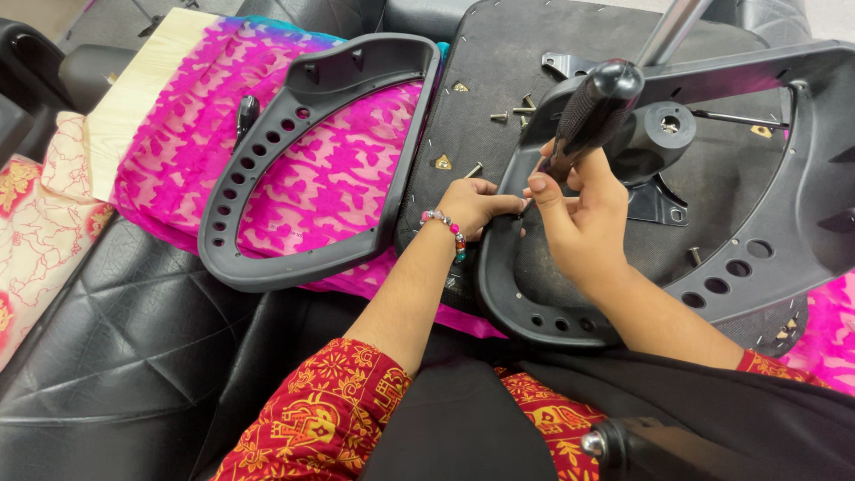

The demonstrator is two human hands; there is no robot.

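My right hand (583, 209) grips a screwdriver with a thick black handle (595, 102), held upright with its tip down at the edge of a dark grey plastic armrest frame (712, 285). This frame lies on the upturned black underside of a chair seat (499, 80). My left hand (476, 203), with a bead bracelet at the wrist, pinches something small at the frame's edge beside the screwdriver tip; what it holds is hidden. A second armrest frame (267, 240) lies loose to the left on pink cloth.
Several loose screws (512, 111) lie on the seat underside near a metal bracket (561, 64). A chrome gas-lift column (672, 31) rises from the central mechanism (668, 125). Pink patterned cloth (329, 178) covers a black leather seat (116, 356). A pale wooden board (142, 89) is far left.
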